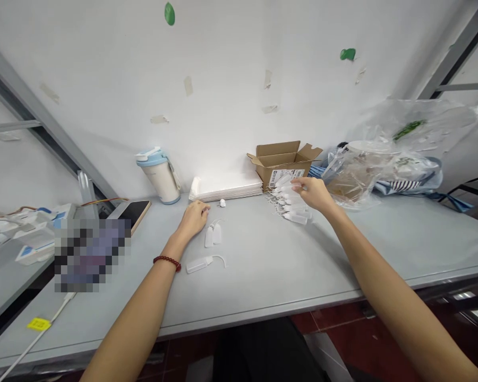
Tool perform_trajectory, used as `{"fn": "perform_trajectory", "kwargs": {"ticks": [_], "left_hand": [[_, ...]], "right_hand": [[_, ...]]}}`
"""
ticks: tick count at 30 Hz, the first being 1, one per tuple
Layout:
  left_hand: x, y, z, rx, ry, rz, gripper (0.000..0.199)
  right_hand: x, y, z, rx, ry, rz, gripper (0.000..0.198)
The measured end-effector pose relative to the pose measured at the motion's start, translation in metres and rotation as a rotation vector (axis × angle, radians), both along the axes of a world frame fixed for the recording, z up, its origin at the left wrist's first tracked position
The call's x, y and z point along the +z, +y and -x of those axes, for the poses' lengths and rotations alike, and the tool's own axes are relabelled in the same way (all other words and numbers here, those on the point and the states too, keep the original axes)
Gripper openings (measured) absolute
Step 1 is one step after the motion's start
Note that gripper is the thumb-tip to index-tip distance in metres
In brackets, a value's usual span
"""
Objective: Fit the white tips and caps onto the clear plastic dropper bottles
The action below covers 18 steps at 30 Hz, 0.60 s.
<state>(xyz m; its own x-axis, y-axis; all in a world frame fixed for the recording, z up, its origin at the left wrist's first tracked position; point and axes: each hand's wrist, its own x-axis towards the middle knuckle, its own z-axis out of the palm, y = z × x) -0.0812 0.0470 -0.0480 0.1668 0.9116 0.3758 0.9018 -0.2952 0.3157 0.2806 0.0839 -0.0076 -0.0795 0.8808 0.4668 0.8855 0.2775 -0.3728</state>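
My left hand (194,217) rests on the table with its fingers curled; what they hold, if anything, is hidden. Just beyond its fingertips lies a small white lump (222,202). Nearer to me are two flat translucent white pieces with thin cords (213,234) and a longer white plastic piece (199,264) with a curved cord. Over to the right, my right hand (314,194) has its fingers pinched at the upper end of a row of similar corded white plastic pieces (297,216), seemingly on one of them.
Behind the row stands an open cardboard box (282,159), beside a stack of white flat sheets (227,187). A blue-lidded cup (159,178) and a phone (134,212) are at left. Clear plastic bags (354,175) and blue cloth (430,178) lie at right.
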Motion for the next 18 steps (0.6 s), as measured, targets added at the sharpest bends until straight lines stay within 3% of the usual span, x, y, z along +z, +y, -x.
{"fn": "perform_trajectory", "kwargs": {"ticks": [10, 16, 18], "left_hand": [[0.001, 0.000, 0.000, 0.068, 0.026, 0.026, 0.027], [0.010, -0.008, -0.002, 0.111, -0.140, 0.066, 0.024], [0.014, -0.010, -0.002, 0.161, -0.219, 0.061, 0.024]], "right_hand": [[-0.014, 0.007, 0.005, 0.019, 0.016, -0.166, 0.031], [-0.014, -0.005, 0.021, -0.031, 0.045, -0.307, 0.030], [-0.010, -0.018, 0.038, 0.033, 0.107, -0.369, 0.028]]}}
